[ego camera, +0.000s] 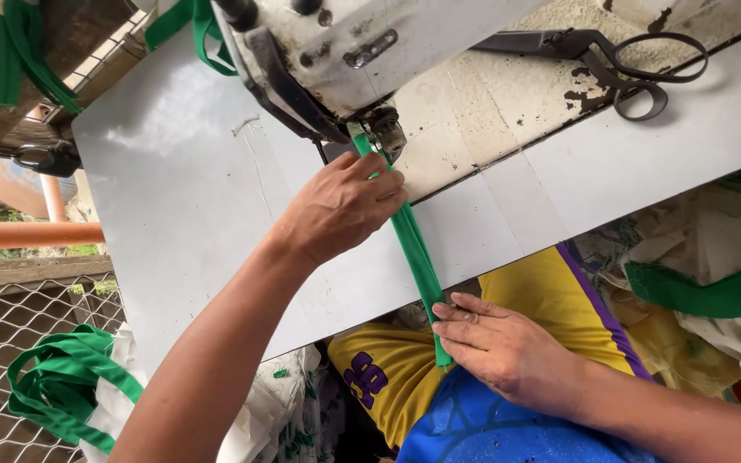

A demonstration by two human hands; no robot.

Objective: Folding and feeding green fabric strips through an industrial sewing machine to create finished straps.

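- A pale metal table [190, 214] carried a worn sewing machine [370, 43], with scissors [619, 64] lying behind it.
- The green strip [413, 249] ran taut from the needle to the table's edge.
- If it slipped sideways, the seam would likely wander — fingers sat close to the needle.
- Left hand [340, 206] pinched the strip by the foot; right hand [499, 347] pressed it flat, fingers closed over it.

The desk [173, 197] lies bare from nine to seven o'clock of the left hand [340, 210], wide enough for a hand to slide. At twelve o'clock the sewing machine head [345, 51] overhangs and blocks the way. The green strip [413, 249] runs taut from the needle toward five o'clock, down to the right hand [503, 347]. Scissors [619, 64] lie at two o'clock, well apart, with bare desk below them.
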